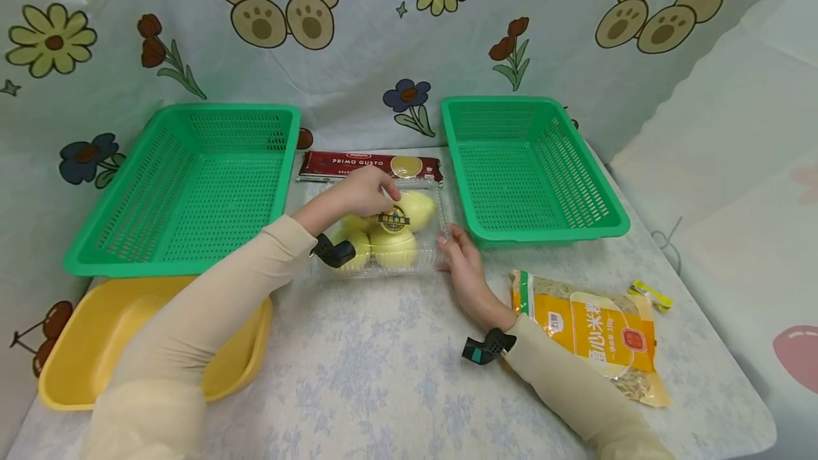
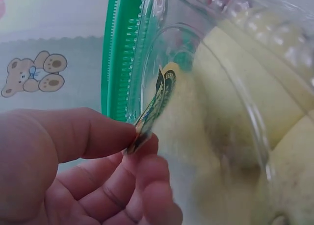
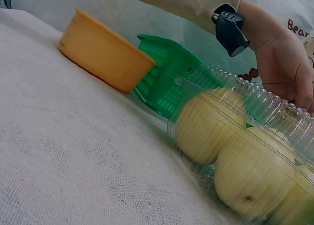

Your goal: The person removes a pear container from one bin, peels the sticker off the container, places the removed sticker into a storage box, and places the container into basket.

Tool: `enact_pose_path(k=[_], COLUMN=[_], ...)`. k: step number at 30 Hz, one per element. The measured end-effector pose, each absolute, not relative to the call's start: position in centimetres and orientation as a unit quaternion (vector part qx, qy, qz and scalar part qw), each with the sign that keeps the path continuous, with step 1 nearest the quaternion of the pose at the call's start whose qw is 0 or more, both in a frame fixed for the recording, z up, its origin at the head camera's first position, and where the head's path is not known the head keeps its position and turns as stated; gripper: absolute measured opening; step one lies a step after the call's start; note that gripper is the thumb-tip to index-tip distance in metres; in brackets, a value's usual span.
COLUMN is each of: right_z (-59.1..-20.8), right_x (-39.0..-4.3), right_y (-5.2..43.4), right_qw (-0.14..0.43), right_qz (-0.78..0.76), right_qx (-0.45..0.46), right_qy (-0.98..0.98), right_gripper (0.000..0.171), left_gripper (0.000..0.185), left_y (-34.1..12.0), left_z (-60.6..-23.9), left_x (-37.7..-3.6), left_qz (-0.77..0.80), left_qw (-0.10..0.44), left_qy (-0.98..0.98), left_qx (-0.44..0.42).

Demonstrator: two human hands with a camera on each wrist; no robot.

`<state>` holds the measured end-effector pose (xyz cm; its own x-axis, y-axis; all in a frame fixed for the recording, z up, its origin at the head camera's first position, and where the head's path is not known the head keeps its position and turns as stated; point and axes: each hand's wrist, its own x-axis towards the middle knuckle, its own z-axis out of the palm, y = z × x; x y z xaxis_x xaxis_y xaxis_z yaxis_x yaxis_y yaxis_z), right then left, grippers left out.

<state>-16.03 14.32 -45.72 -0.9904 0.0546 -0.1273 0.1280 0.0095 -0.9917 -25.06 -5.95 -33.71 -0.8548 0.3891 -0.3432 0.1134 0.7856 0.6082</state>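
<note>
A clear plastic clamshell box (image 1: 428,261) lies on the table with several pale yellow, pear-like fruits (image 3: 255,171) inside. Over its lid, my left hand (image 1: 366,194) pinches the edge of a printed sticker (image 2: 153,107) between thumb and forefinger. The sticker bends up from the lid there, its far end against the plastic. At the box's right side, my right hand (image 1: 469,272) holds the edge with thumb and fingers. The right wrist view shows the left hand above the box, while the right hand is outside that view.
Two green baskets (image 1: 284,183) (image 1: 466,211) stand behind on either side. A yellow basin (image 1: 258,346) sits at the left. Behind the box lies a red spaghetti pack (image 1: 348,164). An orange food bag (image 1: 588,329) and small yellow packet (image 1: 652,295) lie near the right forearm.
</note>
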Motion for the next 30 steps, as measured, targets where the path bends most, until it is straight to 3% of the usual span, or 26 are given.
enact_pose_path(k=[19, 30], right_z=[-45.4, -45.4], right_x=[-16.0, -16.0], right_y=[14.6, 14.3], right_qw=[0.04, 0.034], right_qz=[-0.693, -0.698], right_qx=[0.072, 0.053], right_qy=[0.716, 0.713], right_gripper=[0.054, 0.054], left_gripper=[0.024, 0.028], left_y=[-8.8, -14.5], left_z=[-31.3, -30.9], left_x=[-24.4, -21.8], left_qz=[0.383, 0.422], left_qw=[0.254, 0.246], left_qy=[0.882, 0.868], left_qx=[0.106, 0.087])
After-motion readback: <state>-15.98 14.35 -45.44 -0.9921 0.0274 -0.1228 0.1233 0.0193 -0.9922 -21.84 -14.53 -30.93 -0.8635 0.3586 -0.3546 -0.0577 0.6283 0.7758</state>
